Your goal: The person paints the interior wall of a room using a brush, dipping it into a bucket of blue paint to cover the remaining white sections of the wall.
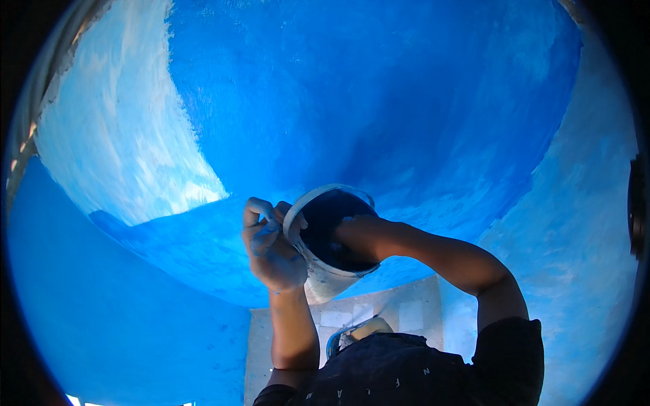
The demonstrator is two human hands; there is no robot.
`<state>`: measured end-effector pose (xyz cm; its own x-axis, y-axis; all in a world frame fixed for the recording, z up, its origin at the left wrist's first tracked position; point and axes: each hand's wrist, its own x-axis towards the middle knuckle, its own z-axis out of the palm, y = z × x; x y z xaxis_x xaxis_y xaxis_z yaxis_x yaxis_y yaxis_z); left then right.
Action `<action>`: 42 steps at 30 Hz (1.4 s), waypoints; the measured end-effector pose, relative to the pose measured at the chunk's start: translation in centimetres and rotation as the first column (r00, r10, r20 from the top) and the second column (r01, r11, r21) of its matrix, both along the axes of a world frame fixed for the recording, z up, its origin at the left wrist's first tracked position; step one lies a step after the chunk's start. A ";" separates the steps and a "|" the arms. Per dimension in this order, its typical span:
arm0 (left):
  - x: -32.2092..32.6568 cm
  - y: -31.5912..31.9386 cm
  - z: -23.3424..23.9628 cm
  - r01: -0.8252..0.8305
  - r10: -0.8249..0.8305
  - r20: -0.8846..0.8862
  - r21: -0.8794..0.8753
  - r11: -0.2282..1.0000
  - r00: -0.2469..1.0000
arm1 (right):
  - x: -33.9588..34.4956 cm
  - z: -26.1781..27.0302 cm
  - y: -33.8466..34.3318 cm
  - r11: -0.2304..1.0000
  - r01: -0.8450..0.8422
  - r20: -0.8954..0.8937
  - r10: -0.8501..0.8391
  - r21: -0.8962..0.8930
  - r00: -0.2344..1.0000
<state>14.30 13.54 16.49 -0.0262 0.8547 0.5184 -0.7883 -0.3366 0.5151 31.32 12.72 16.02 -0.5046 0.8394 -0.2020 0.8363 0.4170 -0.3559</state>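
A whitish plastic bucket (327, 279), tilted with its mouth towards me, hangs in front of a freshly painted blue wall (304, 111). My left hand (274, 248) grips its rim on the left side; paint smears the fingers. My right hand (355, 233) reaches through the mouth into the dark inside, where the fingers and whatever they hold are hidden. The bucket's pale rim arcs over the top of the opening.
A paler, unevenly coated patch (132, 111) lies at the upper left of the wall. More light blue wall (553, 264) stands at the right. Below is a tiled floor (335, 318), with a blue-rimmed container (332, 342) partly hidden by my dark shirt.
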 end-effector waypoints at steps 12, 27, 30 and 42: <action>1.7 -0.2 0.7 -0.061 0.061 0.046 0.003 0.998 0.997 | 10.8 7.3 -5.5 0.834 0.460 -0.773 -0.066 0.304 0.631; 3.5 -1.3 2.5 -0.165 0.162 0.076 0.042 0.985 0.984 | 14.9 12.7 1.3 -0.073 0.538 -0.483 0.353 0.840 0.802; 3.3 -1.6 2.6 -0.179 0.176 0.078 0.031 0.983 0.981 | 13.9 11.7 3.0 0.036 0.373 -0.372 0.209 0.927 0.904; 2.3 -1.7 1.9 -0.247 0.241 0.077 0.078 0.966 0.967 | 16.1 14.7 2.5 0.402 0.436 -0.567 0.304 0.805 0.766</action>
<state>16.63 11.79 18.34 -0.2654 0.7703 0.5799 -0.7081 -0.5639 0.4250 47.42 15.22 30.75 -0.1156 0.3581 0.9265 0.6539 0.7296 -0.2004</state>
